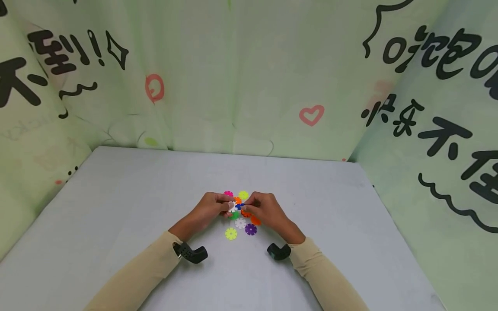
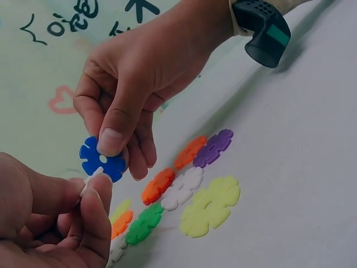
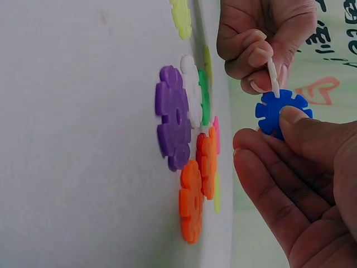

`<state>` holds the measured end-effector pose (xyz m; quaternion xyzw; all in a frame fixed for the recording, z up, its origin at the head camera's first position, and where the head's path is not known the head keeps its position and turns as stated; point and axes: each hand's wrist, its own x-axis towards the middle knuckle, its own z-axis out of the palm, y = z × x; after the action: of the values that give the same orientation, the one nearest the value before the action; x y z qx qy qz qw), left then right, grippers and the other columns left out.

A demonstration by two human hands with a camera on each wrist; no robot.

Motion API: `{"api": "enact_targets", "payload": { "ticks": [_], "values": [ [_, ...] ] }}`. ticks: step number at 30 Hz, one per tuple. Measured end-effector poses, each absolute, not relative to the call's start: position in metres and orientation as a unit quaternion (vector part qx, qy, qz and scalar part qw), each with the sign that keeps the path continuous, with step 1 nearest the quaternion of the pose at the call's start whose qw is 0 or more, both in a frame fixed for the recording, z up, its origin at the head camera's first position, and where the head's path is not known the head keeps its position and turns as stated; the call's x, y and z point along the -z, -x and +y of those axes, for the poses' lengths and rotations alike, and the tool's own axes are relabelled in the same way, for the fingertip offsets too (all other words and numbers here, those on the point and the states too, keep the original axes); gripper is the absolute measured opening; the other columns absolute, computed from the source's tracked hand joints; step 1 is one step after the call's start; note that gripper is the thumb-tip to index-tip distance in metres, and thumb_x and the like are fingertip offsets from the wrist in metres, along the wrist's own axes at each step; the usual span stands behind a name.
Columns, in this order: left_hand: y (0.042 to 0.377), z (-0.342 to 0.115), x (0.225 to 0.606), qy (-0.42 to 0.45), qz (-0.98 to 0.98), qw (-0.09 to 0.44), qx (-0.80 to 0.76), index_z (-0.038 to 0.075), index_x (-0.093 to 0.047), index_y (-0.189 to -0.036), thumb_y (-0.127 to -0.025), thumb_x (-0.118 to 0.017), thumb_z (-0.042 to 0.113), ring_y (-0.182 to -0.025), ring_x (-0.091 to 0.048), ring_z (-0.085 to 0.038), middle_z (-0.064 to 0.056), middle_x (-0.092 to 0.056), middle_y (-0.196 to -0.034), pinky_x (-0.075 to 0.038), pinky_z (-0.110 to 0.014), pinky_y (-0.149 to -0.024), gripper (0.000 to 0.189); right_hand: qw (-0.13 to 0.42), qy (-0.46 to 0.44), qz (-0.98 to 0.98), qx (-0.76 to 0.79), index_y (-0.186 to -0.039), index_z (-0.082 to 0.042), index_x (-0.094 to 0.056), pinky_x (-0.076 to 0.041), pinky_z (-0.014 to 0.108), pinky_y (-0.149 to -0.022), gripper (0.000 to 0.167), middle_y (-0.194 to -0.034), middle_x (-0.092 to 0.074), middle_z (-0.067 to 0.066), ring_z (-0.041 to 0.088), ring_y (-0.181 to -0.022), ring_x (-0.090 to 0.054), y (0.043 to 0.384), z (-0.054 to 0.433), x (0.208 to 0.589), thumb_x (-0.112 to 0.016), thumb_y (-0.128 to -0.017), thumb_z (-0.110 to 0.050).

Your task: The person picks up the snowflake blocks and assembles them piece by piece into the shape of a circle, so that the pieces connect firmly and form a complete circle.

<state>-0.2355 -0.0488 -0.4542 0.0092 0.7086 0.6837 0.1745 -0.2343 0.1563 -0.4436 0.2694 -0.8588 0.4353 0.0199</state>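
Above the table, my left hand (image 1: 212, 207) pinches a white snowflake building disc (image 3: 273, 77) between thumb and fingers. Facing it, my right hand (image 1: 268, 212) holds a blue snowflake disc (image 2: 89, 152) between thumb and fingertips. The white disc stands edge-on against the blue disc's notched rim in the right wrist view, roughly crosswise to it. Fingers cover part of both discs, so how deep they sit in each other cannot be told. Just below the hands lie a green disc (image 2: 144, 224) and a red-orange disc (image 2: 158, 185).
More loose discs lie flat on the white table (image 1: 136, 194): purple (image 1: 250, 229), white (image 1: 240, 223), orange (image 3: 191, 202), pink (image 1: 228, 194) and yellow ones (image 1: 231, 233). A printed curtain (image 1: 241, 86) surrounds the table's back and sides. Each wrist wears a black camera.
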Motion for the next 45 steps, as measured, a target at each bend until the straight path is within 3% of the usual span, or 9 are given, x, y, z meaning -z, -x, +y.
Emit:
{"api": "enact_targets", "payload": {
  "ticks": [10,17,24,28,31,45],
  "values": [
    [0.236,-0.047,0.45,0.009,0.67,0.16,-0.725,-0.008,-0.062,-0.119,-0.095,-0.06,0.002,-0.068,-0.061,-0.015,-0.016,-0.065,-0.098,-0.053,-0.024,-0.067,0.026,0.043,-0.268,-0.858,-0.437,-0.083,-0.003,-0.066,-0.055,0.023,-0.066,0.008,-0.082,-0.07,0.004,0.011,-0.072,-0.068,0.24,0.154,0.439,-0.074,-0.085,-0.003],
    [0.235,-0.048,0.45,-0.025,0.668,0.149,-0.729,-0.011,-0.058,-0.122,-0.096,-0.059,0.003,-0.069,-0.064,-0.015,-0.016,-0.066,-0.099,-0.054,-0.026,-0.07,0.029,0.05,-0.303,-0.864,-0.399,-0.093,-0.003,-0.074,-0.054,0.024,-0.071,0.006,-0.088,-0.069,0.001,0.011,-0.077,-0.064,0.245,0.159,0.436,-0.072,-0.087,-0.004],
    [0.239,-0.05,0.449,-0.018,0.677,0.212,-0.704,-0.004,-0.053,-0.133,-0.101,-0.042,0.014,-0.072,-0.063,-0.022,-0.017,-0.06,-0.104,-0.054,-0.03,-0.068,0.038,0.038,-0.338,-0.854,-0.394,-0.092,-0.002,-0.074,-0.054,0.023,-0.069,0.007,-0.089,-0.07,0.005,0.011,-0.074,-0.064,0.246,0.162,0.434,-0.07,-0.087,0.001],
    [0.24,-0.051,0.448,-0.029,0.717,0.212,-0.663,-0.004,-0.061,-0.122,-0.101,-0.052,0.024,-0.071,-0.065,-0.02,-0.014,-0.064,-0.096,-0.054,-0.029,-0.069,0.037,0.026,-0.345,-0.853,-0.391,-0.093,-0.001,-0.073,-0.054,0.024,-0.069,0.008,-0.089,-0.069,0.006,0.013,-0.074,-0.063,0.245,0.161,0.432,-0.07,-0.086,0.002],
    [0.241,-0.051,0.447,-0.041,0.738,0.208,-0.641,-0.004,-0.065,-0.114,-0.099,-0.059,0.023,-0.067,-0.066,-0.018,-0.012,-0.066,-0.089,-0.053,-0.028,-0.068,0.032,0.023,-0.347,-0.853,-0.391,-0.093,-0.001,-0.073,-0.054,0.025,-0.069,0.007,-0.088,-0.069,0.006,0.014,-0.073,-0.062,0.245,0.16,0.431,-0.07,-0.087,0.001],
    [0.235,-0.054,0.457,-0.096,0.723,0.227,-0.646,-0.006,-0.066,-0.113,-0.102,-0.052,0.018,-0.07,-0.064,-0.017,-0.011,-0.07,-0.089,-0.052,-0.029,-0.074,0.03,0.015,-0.323,-0.862,-0.391,-0.1,-0.002,-0.072,-0.053,0.025,-0.066,0.013,-0.09,-0.068,0.003,0.016,-0.074,-0.062,0.242,0.161,0.44,-0.072,-0.088,-0.006]
  ]
}}
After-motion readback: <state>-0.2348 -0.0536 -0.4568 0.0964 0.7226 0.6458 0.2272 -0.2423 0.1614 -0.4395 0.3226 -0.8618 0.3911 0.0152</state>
